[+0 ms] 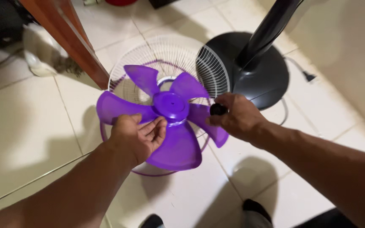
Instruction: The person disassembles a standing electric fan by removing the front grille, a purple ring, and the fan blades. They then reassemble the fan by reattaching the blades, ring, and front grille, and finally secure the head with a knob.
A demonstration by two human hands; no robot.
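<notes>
Blade (172,126) held under hub by left hand (138,135) | black cap (218,109) pinched in right hand (237,116) | grill (170,63) lying on floor (30,139) beneath

Head-worn view, steeply downward, close above hands (186,126) and tiled floor (30,139)

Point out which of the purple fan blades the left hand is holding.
The blade pointing toward the person, lowest in the picture. The left hand grips its left edge below the hub; the other blades fan outward, untouched by that hand.
</notes>
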